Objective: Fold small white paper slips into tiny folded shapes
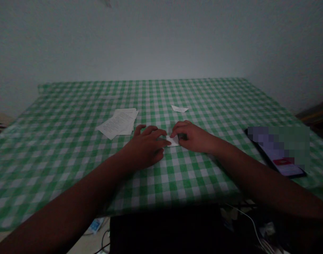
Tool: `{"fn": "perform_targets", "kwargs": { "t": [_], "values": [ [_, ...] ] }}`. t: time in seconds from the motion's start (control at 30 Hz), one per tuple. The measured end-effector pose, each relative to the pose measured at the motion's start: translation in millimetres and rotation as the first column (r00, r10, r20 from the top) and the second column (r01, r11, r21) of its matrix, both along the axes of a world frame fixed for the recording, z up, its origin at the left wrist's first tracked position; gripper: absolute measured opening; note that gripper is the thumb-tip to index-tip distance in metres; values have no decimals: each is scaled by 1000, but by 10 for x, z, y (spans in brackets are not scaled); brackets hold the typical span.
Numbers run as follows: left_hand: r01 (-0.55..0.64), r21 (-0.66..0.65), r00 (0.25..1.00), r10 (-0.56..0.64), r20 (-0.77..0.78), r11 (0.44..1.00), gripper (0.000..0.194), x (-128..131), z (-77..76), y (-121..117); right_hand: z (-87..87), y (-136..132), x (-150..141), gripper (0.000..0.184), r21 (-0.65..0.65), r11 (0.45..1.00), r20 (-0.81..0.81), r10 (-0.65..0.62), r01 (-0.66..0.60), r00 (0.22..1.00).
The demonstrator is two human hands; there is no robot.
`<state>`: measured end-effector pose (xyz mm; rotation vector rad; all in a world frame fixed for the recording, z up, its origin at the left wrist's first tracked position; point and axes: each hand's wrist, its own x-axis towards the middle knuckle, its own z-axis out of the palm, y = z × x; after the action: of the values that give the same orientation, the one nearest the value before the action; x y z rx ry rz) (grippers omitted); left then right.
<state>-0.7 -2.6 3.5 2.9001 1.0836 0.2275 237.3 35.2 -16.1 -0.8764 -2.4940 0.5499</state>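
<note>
A small piece of white folded paper (pixel 173 141) lies flat on the checked cloth between my hands. My left hand (pixel 147 147) is spread over its left side, palm down, with fingertips resting on the paper. From the right, my right hand (pixel 193 137) has its fingers bent, the index fingertip on the paper's upper part and the thumb at its right edge. Fingers cover part of the paper. Farther back lies a folded white paper shape (pixel 180 109), like a small boat, with printed lines on it.
Several printed sheets (pixel 120 121) lie in a loose pile left of my hands. A phone (pixel 288 167) with a lit screen, partly blurred out, is at the right. The green and white checked tablecloth (pixel 71 141) reaches a pale wall (pixel 156 38). Cables (pixel 252 220) hang below the front edge.
</note>
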Motion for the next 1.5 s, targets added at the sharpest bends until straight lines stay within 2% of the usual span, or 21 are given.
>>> {"fn": "perform_targets", "kwargs": {
  "t": [0.1,0.27,0.37,0.47,0.7,0.97,1.07,1.23,1.5],
  "values": [
    [-41,29,999,41,0,999,31,-1,12,-12,33,-54,-41,22,-9,1000,-3,10,-10,1000],
    [-95,20,995,95,21,995,26,9,-27,17,99,-137,-97,20,-99,989,-14,106,-106,994],
    [-86,-6,995,86,47,996,25,26,-70,51,106,-103,-70,18,-137,990,1,-23,23,1000],
    [-72,-24,994,74,81,997,22,43,-107,75,94,-46,-31,15,-99,982,22,-161,162,987],
    [-43,-62,993,49,104,997,26,50,-151,81,52,-46,-66,9,-74,992,103,-97,105,990],
    [-63,-28,996,64,58,998,26,66,-115,40,41,-151,-155,9,-26,974,188,-218,227,958],
    [-62,-37,996,64,61,997,26,69,-108,42,18,-126,-153,8,0,984,179,-173,176,969],
    [-45,-56,996,49,75,997,26,43,-142,82,-23,30,-89,8,63,997,162,26,-36,986],
    [-48,-85,994,56,97,995,24,23,-126,110,-21,81,-95,10,59,998,193,19,-31,981]
  ]
}}
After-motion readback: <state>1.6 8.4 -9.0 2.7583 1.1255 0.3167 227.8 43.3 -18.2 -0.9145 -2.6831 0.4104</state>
